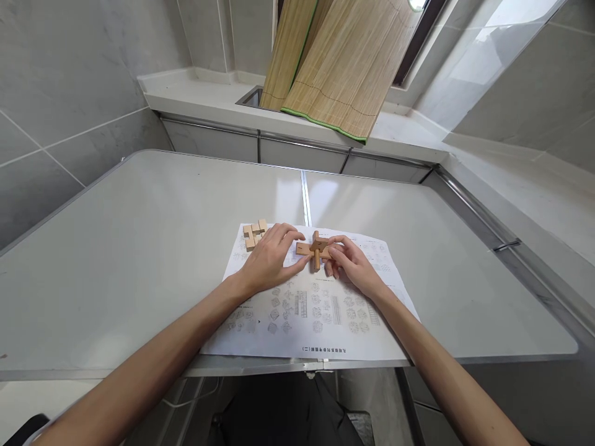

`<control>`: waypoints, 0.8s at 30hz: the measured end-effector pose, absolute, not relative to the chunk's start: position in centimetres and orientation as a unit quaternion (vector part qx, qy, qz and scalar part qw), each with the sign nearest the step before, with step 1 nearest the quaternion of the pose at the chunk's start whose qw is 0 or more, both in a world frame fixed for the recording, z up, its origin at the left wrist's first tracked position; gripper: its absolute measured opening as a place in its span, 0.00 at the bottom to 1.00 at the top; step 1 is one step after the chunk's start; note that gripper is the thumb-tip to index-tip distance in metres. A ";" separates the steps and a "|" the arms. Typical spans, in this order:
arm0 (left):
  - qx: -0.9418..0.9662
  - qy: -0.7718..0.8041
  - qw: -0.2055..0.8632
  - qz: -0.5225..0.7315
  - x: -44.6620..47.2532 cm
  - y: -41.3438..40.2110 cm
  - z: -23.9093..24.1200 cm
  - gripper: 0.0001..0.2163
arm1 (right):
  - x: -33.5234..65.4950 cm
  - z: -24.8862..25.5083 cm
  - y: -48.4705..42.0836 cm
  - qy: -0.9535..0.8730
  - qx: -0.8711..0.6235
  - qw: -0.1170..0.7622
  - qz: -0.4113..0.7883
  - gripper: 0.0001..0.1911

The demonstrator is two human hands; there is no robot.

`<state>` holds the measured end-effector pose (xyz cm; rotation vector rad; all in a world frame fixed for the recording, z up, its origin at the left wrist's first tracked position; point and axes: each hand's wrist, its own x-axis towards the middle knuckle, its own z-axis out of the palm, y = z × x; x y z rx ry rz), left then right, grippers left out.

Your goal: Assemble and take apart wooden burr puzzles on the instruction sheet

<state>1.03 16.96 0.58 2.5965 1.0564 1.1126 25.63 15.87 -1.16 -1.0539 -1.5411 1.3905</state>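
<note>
A brown wooden burr puzzle (318, 245) of crossed pieces sits over the printed sheet, with one rod running front to back and a flat bar crossing sideways. My right hand (349, 262) pinches its right end between thumb and fingers. On the other side, my left hand (273, 256) curves around the left end, fingers and thumb apart; the thumb tip reaches close to the rod, and I cannot tell if it touches. Beyond the left hand lie several pale wooden notched pieces (251, 235), partly hidden by that hand.
The paper sheet (297, 337), printed with puzzle diagrams, lies at the front of a white folding table (139, 248) with a metal centre seam. Behind it, bamboo mats (344, 68) with green edging lean over a counter (204, 93) and sink. Tiled walls stand left and right.
</note>
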 end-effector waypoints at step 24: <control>0.885 0.285 0.072 0.361 1.0 16.9 0.3 0.22 | 25.3 -0.8 15.5 -0.652 -0.366 0.403 0.528 0.14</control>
